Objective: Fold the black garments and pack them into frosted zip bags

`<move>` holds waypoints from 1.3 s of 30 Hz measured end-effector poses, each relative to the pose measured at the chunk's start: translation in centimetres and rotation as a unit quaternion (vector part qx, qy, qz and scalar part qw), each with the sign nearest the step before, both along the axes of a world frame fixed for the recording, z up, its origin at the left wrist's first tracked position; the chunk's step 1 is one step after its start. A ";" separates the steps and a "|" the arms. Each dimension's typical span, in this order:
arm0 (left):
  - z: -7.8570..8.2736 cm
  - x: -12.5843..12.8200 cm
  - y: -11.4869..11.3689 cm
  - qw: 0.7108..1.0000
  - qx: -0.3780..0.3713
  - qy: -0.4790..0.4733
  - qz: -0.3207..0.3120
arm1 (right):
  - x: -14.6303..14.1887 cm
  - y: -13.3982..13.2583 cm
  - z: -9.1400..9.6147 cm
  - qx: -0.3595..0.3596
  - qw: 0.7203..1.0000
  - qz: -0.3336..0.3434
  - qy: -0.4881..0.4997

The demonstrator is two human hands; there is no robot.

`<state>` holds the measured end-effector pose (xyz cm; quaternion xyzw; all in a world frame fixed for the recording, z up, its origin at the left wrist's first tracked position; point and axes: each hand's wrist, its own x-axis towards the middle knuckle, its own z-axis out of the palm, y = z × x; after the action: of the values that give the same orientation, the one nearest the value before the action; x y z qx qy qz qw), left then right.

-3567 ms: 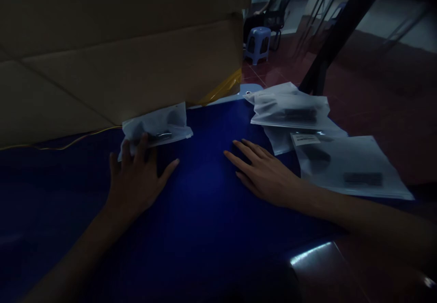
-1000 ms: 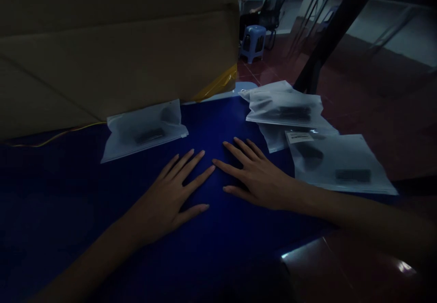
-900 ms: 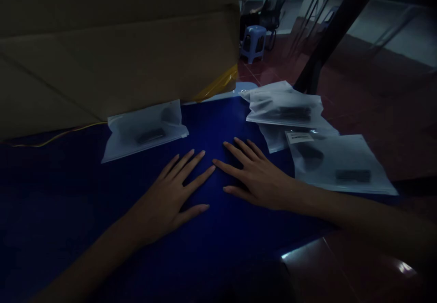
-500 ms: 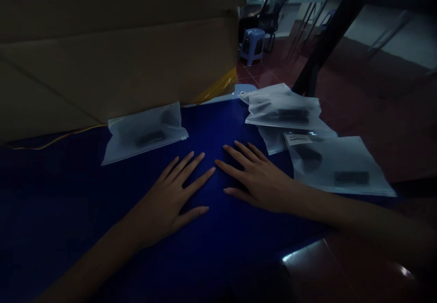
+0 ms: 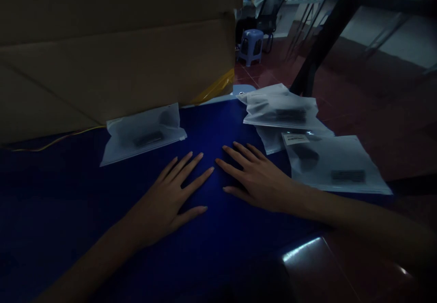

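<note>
Fingers point(image 5: 198, 182) fanned wide on the left hand point(image 5: 162, 207) and right hand point(image 5: 257, 177), palms down on the blue worktop point(image 5: 218, 125).
Their index fingertips nearly meet, just apart. Beyond the left hand, one frosted bag point(image 5: 145, 132) lies at the far edge against a cardboard box point(image 5: 143, 66). Just beside the right fingers, a pile of bags point(image 5: 280, 107) sits at the far right corner; a labelled bag point(image 5: 336, 161) lies along the right edge.

left grip point(image 5: 167, 199): splayed, palm down | right grip point(image 5: 260, 178): likewise | forearms point(image 5: 111, 239) angled inward
</note>
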<state>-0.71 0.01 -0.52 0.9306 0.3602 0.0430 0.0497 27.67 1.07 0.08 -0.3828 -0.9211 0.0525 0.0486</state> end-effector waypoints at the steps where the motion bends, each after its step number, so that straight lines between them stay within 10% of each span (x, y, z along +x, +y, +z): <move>1: 0.0 0.0 0.0 1.000 0.000 -0.002 0.000 | -0.1 -0.1 0.0 0.005 1.000 -0.001 -0.002; 11: 0.4 0.1 -0.1 1.000 -0.003 0.011 -0.001 | 0.9 -0.2 2.3 0.126 0.969 -0.163 -0.135; 20: 0.3 0.1 0.0 1.000 -0.011 0.004 0.004 | 1.0 -0.4 2.7 0.166 0.962 -0.178 -0.121; 29: 0.3 0.1 -0.1 1.000 -0.010 0.019 0.001 | 2.6 0.9 3.9 0.074 0.934 -0.282 -0.209; 39: 0.4 0.2 -0.1 1.000 -0.005 0.009 0.002 | 1.8 0.1 4.1 -0.049 0.968 -0.169 -0.177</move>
<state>-0.55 -0.05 -0.10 0.9300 0.3626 0.0335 0.0508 29.44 1.13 4.19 -0.5379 -0.8334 0.0197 -0.1254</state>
